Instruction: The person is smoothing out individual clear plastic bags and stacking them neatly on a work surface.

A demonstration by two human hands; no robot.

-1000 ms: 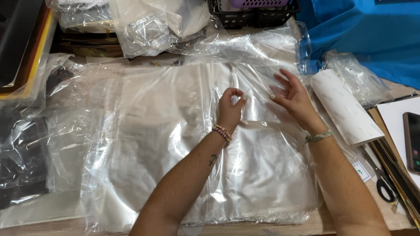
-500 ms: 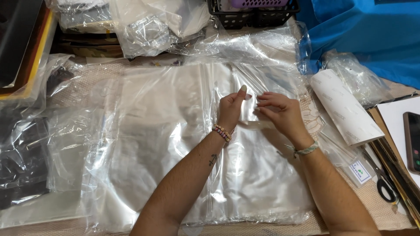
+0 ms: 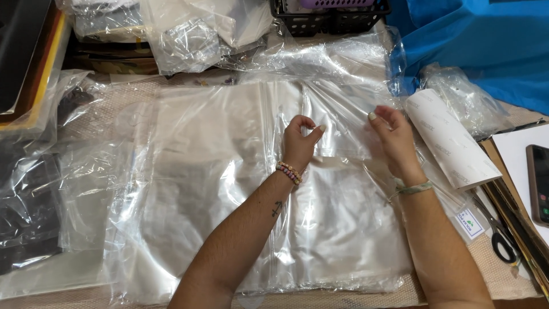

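Several large clear plastic bags lie stacked flat on the tabletop. Left hand pinches the top bag's upper edge; right hand, fingers curled, pinches it alongside. White paper roll lies just right.

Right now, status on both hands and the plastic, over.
Left hand pinching the clear plastic bag at its left edge. Right hand holding its right edge. Bag lifted slightly above the stack of bags. Nothing in the way.
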